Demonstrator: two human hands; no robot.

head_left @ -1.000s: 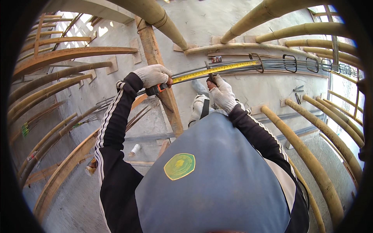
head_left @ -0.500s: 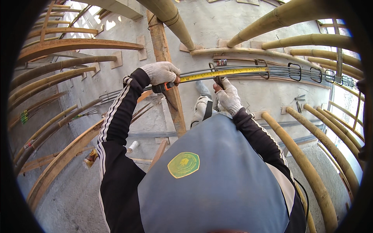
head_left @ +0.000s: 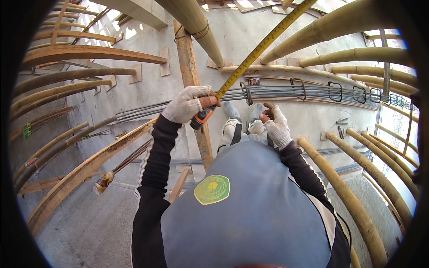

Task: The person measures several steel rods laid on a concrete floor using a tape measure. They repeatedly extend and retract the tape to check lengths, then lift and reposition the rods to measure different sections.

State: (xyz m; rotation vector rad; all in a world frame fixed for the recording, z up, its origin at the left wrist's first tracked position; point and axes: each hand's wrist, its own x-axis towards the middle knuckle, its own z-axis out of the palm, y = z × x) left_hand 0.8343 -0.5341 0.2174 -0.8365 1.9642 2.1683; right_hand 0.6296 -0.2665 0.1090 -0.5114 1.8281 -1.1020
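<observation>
In a white knit glove with bare fingertips, my left hand (head_left: 190,105) grips a black-and-orange tape measure (head_left: 201,119). Its yellow blade (head_left: 261,47) is drawn out and slants up to the far right, past the frame's top. My right hand (head_left: 278,127), gloved the same way, is just in front of the steel bars, fingers loosely bent and apart, with nothing visible in them. A bundle of long grey steel rebars (head_left: 272,92) runs across beyond both hands. Square bent stirrups, the closest being a dark stirrup (head_left: 246,93), stand around the bars.
Bamboo poles (head_left: 353,196) rise on both sides, and a bamboo pole (head_left: 190,22) stands ahead. A wooden beam (head_left: 190,67) passes beside my left hand. Pliers (head_left: 342,127) lie on the grey concrete floor (head_left: 134,102) at right. A wooden plank (head_left: 89,167) slants at left.
The tape blade has swung off the bars to point up and right. My left hand has shifted right and nearer. My right hand has left the stirrup and drawn back.
</observation>
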